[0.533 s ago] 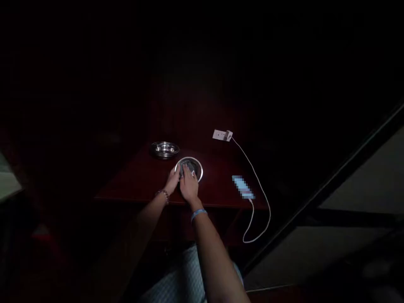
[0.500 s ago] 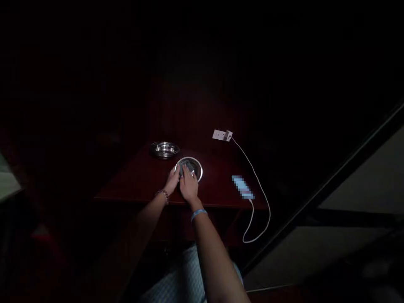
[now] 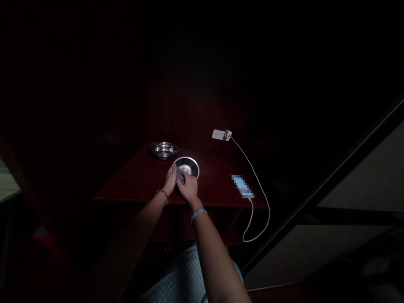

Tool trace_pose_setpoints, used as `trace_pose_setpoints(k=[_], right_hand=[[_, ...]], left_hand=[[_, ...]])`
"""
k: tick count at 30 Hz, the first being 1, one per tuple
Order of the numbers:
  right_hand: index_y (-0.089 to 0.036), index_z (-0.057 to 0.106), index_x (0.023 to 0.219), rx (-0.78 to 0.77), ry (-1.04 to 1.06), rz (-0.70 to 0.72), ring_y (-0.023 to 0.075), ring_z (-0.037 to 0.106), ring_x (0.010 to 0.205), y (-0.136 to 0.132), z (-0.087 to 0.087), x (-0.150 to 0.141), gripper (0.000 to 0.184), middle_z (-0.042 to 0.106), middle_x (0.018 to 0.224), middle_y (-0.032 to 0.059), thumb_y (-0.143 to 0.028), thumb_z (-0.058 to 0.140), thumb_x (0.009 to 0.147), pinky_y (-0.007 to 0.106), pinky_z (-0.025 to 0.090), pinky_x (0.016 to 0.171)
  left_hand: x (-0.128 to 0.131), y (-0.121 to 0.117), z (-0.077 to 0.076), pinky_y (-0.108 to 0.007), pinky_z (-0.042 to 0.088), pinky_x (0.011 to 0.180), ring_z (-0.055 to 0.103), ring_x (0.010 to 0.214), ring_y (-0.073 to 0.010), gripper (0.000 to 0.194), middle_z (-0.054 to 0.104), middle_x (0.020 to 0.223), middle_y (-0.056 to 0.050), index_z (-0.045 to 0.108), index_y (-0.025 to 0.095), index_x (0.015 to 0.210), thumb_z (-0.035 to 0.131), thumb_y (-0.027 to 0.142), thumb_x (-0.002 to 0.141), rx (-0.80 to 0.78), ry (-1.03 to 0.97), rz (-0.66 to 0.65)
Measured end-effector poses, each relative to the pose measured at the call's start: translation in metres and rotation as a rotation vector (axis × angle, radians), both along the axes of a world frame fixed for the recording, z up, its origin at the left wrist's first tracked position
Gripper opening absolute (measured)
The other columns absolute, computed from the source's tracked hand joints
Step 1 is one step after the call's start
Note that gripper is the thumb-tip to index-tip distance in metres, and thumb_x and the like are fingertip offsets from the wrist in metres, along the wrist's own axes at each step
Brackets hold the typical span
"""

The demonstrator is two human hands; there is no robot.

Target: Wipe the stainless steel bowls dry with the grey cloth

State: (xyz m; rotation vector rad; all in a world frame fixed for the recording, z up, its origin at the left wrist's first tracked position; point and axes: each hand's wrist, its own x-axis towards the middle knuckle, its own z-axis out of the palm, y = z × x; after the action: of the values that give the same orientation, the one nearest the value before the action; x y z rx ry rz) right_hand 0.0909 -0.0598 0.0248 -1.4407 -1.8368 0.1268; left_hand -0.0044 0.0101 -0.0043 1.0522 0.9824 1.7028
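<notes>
Apparent wiping step: the left hand (image 3: 170,179) clasps the left side of a steel bowl (image 3: 192,163) on the worktop (image 3: 214,179), the right hand (image 3: 190,188) grips a grey cloth (image 3: 180,176) (partly hidden) at its near side, and further wiping would need steady support.

The left hand (image 3: 170,179) grips a steel bowl (image 3: 188,165) by its side; the right hand (image 3: 189,187) curls over a grey cloth (image 3: 180,176) at its near edge. Stacked steel dishes (image 3: 163,150) and a blurred phone (image 3: 243,186), cabled to a wall charger (image 3: 227,135), share the reddish table (image 3: 214,187).
</notes>
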Motion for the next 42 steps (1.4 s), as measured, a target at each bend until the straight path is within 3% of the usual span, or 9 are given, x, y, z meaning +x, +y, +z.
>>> trace_pose_setpoints(k=[9, 15, 18, 22, 26, 30, 34, 38, 42], right_hand=[[-0.022, 0.076, 0.094, 0.015, 0.258, 0.01, 0.0212, 0.069, 0.086, 0.005, -0.007, 0.001, 0.018, 0.077, 0.089, 0.0051, -0.031, 0.065, 0.084, 0.03, 0.048, 0.085], [-0.018, 0.071, 0.073, 0.022, 0.813, 0.046, 0.0153, 0.06, 0.07, 0.012, -0.014, 0.004, 0.021, 0.069, 0.072, 0.0004, -0.034, 0.06, 0.08, 0.025, 0.047, 0.07], [-0.017, 0.061, 0.063, 0.075, 1.081, 0.053, 0.0124, 0.052, 0.063, 0.018, -0.018, 0.008, 0.024, 0.06, 0.062, -0.0026, -0.035, 0.057, 0.078, 0.023, 0.044, 0.063], [-0.018, 0.056, 0.064, 0.1, 1.328, -0.003, 0.0106, 0.047, 0.061, 0.025, -0.024, 0.017, 0.025, 0.054, 0.059, -0.005, -0.04, 0.055, 0.076, 0.022, 0.042, 0.06], [-0.018, 0.059, 0.07, 0.097, 1.355, 0.02, 0.0119, 0.053, 0.066, 0.028, -0.025, 0.02, 0.027, 0.059, 0.066, -0.0034, -0.044, 0.057, 0.075, 0.023, 0.046, 0.065], [-0.018, 0.063, 0.084, 0.099, 1.304, 0.035, 0.0157, 0.062, 0.082, 0.026, -0.021, 0.02, 0.036, 0.068, 0.082, 0.0021, -0.053, 0.056, 0.08, 0.027, 0.05, 0.078], [-0.019, 0.06, 0.1, 0.074, 1.305, -0.086, 0.0186, 0.067, 0.094, 0.022, -0.019, 0.021, 0.051, 0.07, 0.099, 0.007, -0.066, 0.046, 0.087, 0.032, 0.053, 0.085], [-0.021, 0.052, 0.111, 0.052, 1.307, -0.197, 0.0184, 0.069, 0.092, 0.024, -0.022, 0.023, 0.059, 0.069, 0.099, 0.0065, -0.073, 0.034, 0.09, 0.032, 0.054, 0.083], [-0.021, 0.046, 0.12, 0.049, 1.26, -0.318, 0.0186, 0.07, 0.092, 0.028, -0.024, 0.023, 0.059, 0.07, 0.101, 0.0075, -0.071, 0.04, 0.089, 0.031, 0.053, 0.083]], left_hand=[[-0.001, -0.001, 0.002, -0.04, 0.05, 0.103, 0.067, 0.112, -0.0266, 0.049, 0.074, 0.111, -0.014, 0.071, 0.014, 0.106, 0.053, 0.057, 0.09, 0.004, 0.059, 0.075], [0.001, -0.002, 0.002, -0.042, 0.049, 0.105, 0.066, 0.114, -0.0284, 0.051, 0.075, 0.109, -0.013, 0.071, 0.014, 0.11, 0.052, 0.058, 0.091, -0.029, 0.104, 0.078], [0.001, -0.002, 0.004, -0.042, 0.045, 0.11, 0.062, 0.122, -0.027, 0.052, 0.07, 0.123, -0.013, 0.066, 0.016, 0.122, 0.046, 0.055, 0.095, -0.03, 0.056, 0.132], [0.0, -0.003, 0.007, -0.039, 0.044, 0.111, 0.053, 0.134, -0.0237, 0.054, 0.057, 0.144, -0.012, 0.052, 0.022, 0.141, 0.036, 0.053, 0.099, -0.014, -0.069, 0.177], [-0.001, -0.008, 0.01, -0.042, 0.056, 0.095, 0.055, 0.131, -0.0261, 0.059, 0.047, 0.154, -0.012, 0.037, 0.03, 0.151, 0.035, 0.058, 0.098, -0.071, -0.15, 0.083], [0.0, -0.014, 0.015, -0.037, 0.061, 0.084, 0.059, 0.127, -0.0255, 0.058, 0.043, 0.156, -0.011, 0.034, 0.033, 0.152, 0.037, 0.056, 0.098, -0.088, -0.22, 0.047], [0.001, -0.017, 0.018, -0.033, 0.062, 0.079, 0.059, 0.126, -0.0247, 0.057, 0.043, 0.156, -0.011, 0.033, 0.033, 0.153, 0.041, 0.051, 0.099, -0.08, -0.217, 0.036], [0.001, -0.017, 0.018, -0.031, 0.062, 0.079, 0.059, 0.127, -0.0244, 0.055, 0.046, 0.154, -0.011, 0.034, 0.033, 0.152, 0.041, 0.048, 0.1, -0.094, -0.194, 0.038], [0.001, -0.017, 0.019, -0.032, 0.062, 0.081, 0.057, 0.129, -0.0248, 0.055, 0.046, 0.154, -0.011, 0.033, 0.032, 0.152, 0.04, 0.047, 0.1, -0.113, -0.198, 0.055]])
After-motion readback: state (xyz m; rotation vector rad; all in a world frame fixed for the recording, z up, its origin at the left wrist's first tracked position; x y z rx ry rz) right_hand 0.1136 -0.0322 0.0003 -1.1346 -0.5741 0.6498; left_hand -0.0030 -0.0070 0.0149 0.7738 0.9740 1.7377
